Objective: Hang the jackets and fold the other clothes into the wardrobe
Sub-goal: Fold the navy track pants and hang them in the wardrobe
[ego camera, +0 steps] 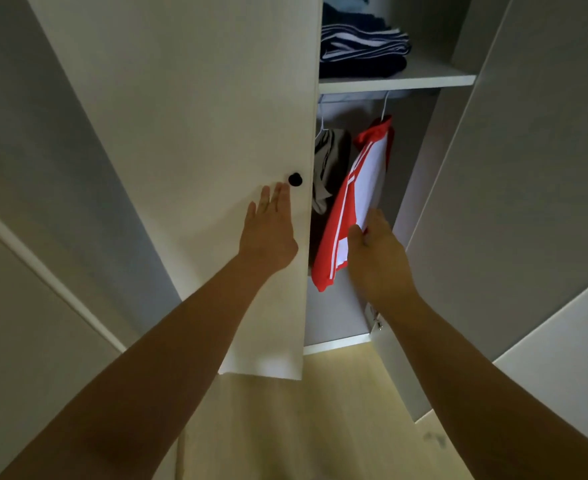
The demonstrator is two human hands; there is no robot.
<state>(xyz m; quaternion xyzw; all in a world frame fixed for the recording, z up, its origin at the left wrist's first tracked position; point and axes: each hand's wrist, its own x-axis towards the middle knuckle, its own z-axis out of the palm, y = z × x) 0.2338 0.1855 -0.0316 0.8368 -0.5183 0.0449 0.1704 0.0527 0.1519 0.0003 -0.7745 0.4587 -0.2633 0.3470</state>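
While the left grip lies flat, fingers straight, on the wardrobe door just beside its black knob, the right grip pinches the lower edge of the red-and-white jacket. Jacket hangs on a hanger under the shelf, beside a grey garment; folded dark clothes lie on the shelf.

Right hand fingers hidden behind red jacket; grey garment half behind door; folded stack at 12 o'clock cropped by frame edge.
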